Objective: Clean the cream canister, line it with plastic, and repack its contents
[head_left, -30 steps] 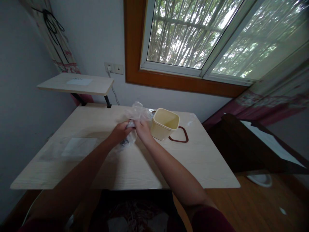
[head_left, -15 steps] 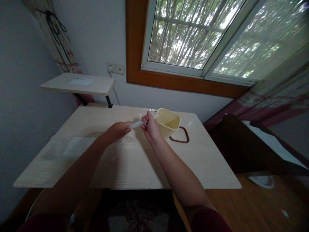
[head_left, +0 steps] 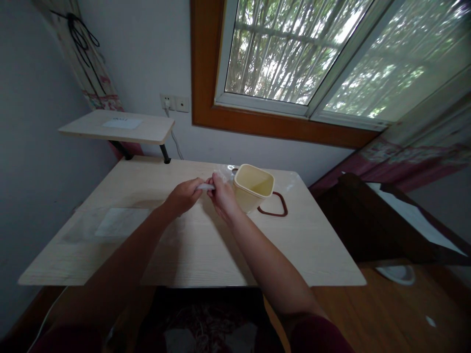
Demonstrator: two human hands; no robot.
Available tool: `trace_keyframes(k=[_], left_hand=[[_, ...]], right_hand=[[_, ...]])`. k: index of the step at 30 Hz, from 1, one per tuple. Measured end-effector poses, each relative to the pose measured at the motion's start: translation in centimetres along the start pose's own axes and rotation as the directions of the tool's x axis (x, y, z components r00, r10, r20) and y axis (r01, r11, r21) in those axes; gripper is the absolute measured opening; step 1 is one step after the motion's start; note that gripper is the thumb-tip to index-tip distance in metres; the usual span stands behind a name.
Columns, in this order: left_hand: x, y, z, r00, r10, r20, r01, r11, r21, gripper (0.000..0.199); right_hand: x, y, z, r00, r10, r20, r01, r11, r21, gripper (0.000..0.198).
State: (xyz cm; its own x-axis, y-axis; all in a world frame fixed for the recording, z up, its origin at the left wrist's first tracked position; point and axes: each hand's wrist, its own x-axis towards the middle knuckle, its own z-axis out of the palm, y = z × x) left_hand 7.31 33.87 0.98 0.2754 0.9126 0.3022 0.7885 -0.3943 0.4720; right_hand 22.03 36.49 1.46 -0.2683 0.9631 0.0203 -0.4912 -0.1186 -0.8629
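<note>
Between my two hands a short whitish, translucent plastic bag (head_left: 205, 187) is bunched into a narrow strip. Its left end is pinched by my left hand (head_left: 184, 197), fingers closed. My right hand (head_left: 222, 197) grips the other end, thumb and fingers pressed together. Clear crinkled plastic (head_left: 222, 173) shows just behind the right hand; whether it joins the strip I cannot tell. Right beside that hand stands an upright cream-yellow bin (head_left: 246, 196), its mouth facing up. A brown rounded-square ring (head_left: 274, 214) lies on the table to the bin's right.
The pale wooden table (head_left: 221, 255) runs up to the wall below the window. At its back left rises a small shelf (head_left: 147, 128) on black legs, with a paper label (head_left: 122, 122) on top. Dark furniture (head_left: 382, 225) stands to the right.
My hands have drawn closer together, the right one moving left, away from the bin. The visible strip between them is shorter. The bin and ring stay put.
</note>
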Motion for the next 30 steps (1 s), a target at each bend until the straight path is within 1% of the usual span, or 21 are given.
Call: trace_keyframes(k=[3,6,7,9,10,12,14,17,18,20,22,25,27,30], left_hand=[[-0.2,0.1,0.2,1.000,0.028,0.008,-0.029,0.994,0.109,0.025],[-0.4,-0.3,0.6,0.999,0.050,0.015,-0.051,0.992,0.117,0.032],[-0.5,-0.5,0.7,0.998,0.056,0.007,-0.056,0.993,0.109,0.034],[-0.4,-1.0,1.0,0.997,0.079,-0.013,-0.077,0.992,0.103,0.037],[-0.4,-1.2,1.1,0.995,0.095,-0.023,-0.092,0.990,0.108,0.038],[-0.3,-1.6,1.3,0.992,0.122,-0.027,-0.118,0.986,0.119,0.039],[-0.4,-1.7,1.4,0.993,0.116,-0.005,-0.115,0.985,0.126,0.040],[-0.6,-1.4,1.3,0.995,0.078,0.057,-0.086,0.984,0.153,0.038],[-0.8,-1.3,1.2,0.994,0.077,0.073,-0.088,0.983,0.160,0.038],[-1.1,-0.9,0.9,0.991,0.099,0.086,-0.111,0.983,0.146,0.038],[-1.3,-0.6,0.6,0.987,0.128,0.092,-0.139,0.983,0.122,0.038],[-1.4,-0.7,0.4,0.983,0.155,0.101,-0.168,0.978,0.126,0.037],[-1.4,-1.2,0.4,0.978,0.185,0.093,-0.197,0.968,0.152,0.037],[-1.3,-2.0,0.4,0.966,0.244,0.081,-0.255,0.946,0.199,0.036]], right_hand=[[-0.3,-0.6,-0.2,0.999,0.043,-0.020,-0.042,0.998,0.036,0.037],[-0.8,-1.1,-0.4,0.996,0.083,0.017,-0.084,0.993,0.081,0.023],[-0.9,-1.1,-0.5,0.995,0.089,0.048,-0.093,0.991,0.094,0.024],[-1.2,-0.9,-0.7,0.990,0.088,0.113,-0.100,0.989,0.109,0.033],[-1.2,-0.7,-0.8,0.989,0.077,0.128,-0.091,0.990,0.107,0.034],[-1.0,-0.2,-1.1,0.991,0.045,0.123,-0.055,0.995,0.080,0.027],[-0.8,0.2,-1.3,0.993,0.017,0.114,-0.022,0.999,0.044,0.020],[-0.6,0.4,-1.5,0.988,0.033,0.150,-0.036,0.999,0.022,0.025],[-0.6,0.3,-1.5,0.988,0.047,0.150,-0.050,0.999,0.019,0.028],[-0.8,0.2,-1.3,0.992,0.069,0.109,-0.072,0.997,0.019,0.032],[-1.0,0.1,-1.1,0.995,0.079,0.063,-0.082,0.996,0.037,0.032],[-1.2,0.0,-0.8,0.995,0.080,0.058,-0.083,0.995,0.050,0.029],[-1.1,0.2,-1.0,0.997,0.059,0.053,-0.058,0.998,-0.006,0.030],[-0.6,0.8,-1.7,1.000,0.014,0.016,-0.011,0.986,-0.168,0.026]])
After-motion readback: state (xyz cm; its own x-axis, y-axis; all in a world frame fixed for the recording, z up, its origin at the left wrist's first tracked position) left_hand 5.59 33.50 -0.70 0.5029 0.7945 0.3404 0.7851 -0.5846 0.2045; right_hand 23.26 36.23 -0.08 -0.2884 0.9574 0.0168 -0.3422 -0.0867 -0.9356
